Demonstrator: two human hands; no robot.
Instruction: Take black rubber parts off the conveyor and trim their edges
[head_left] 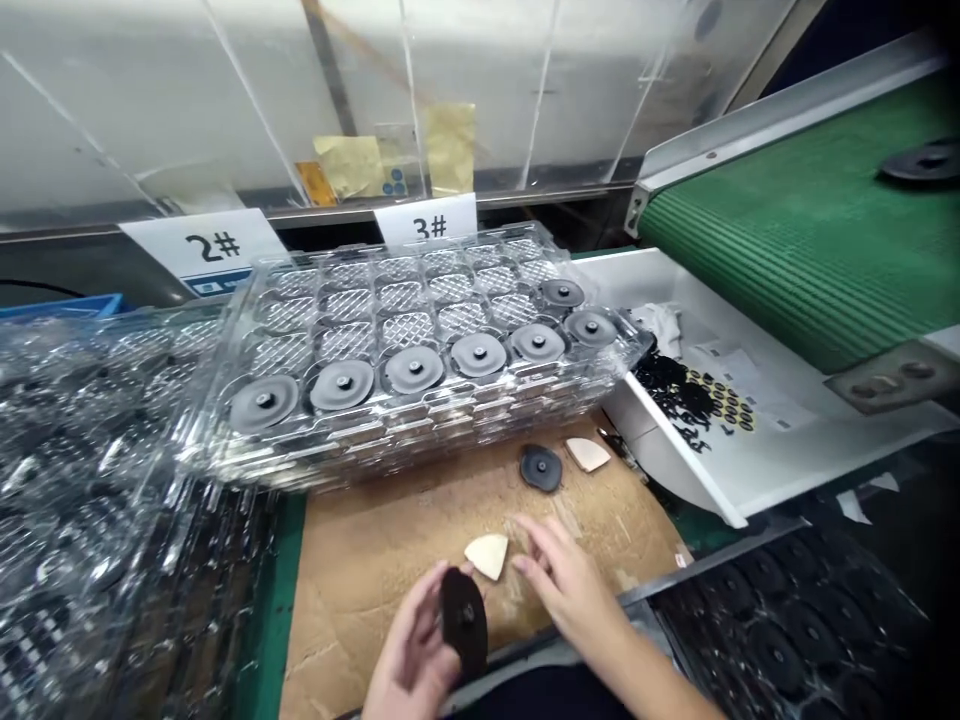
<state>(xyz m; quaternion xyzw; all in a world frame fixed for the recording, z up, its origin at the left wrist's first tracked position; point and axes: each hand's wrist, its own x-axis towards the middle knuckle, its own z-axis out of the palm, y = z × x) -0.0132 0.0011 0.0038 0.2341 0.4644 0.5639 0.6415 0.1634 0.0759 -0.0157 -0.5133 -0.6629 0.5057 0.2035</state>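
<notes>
Over the near part of the cardboard sheet [352,570], close to your body, a dark disc [463,620] stands nearly on edge in your left hand [416,655]. Grip: closed on that disc, thumb on the near side, fingers behind. Held by the edge like this, its hubbed face is left mostly uncovered, probably so you can see and reach it. Wrist low, palm turned inward and slightly up.

Just beside the disc, a pale wedge [487,556] lies flat on the cardboard. Your right hand [566,580] comes in from the other side, forearm slanting up from the lower right, index finger extended, thumb below it. Grip: narrow gap between thumb and finger, nothing seen in it; fingertips just beside the wedge, no clear contact.

Farther out, a second disc [541,468] and a second wedge [588,454] lie side by side, apparently parked within easy reach. Beyond them, a clear tray stack [352,440] carries discs in its top pockets: six along your near row, one more behind at the right end. The pockets seem meant to keep them apart.

Right of the stack, a white bin [675,475] contains small black parts [667,385], its raised wall likely there to stop them scattering. Past it slopes a green conveyor belt [810,220]. Lower right, a dark tray [772,620] bears more round pieces.
</notes>
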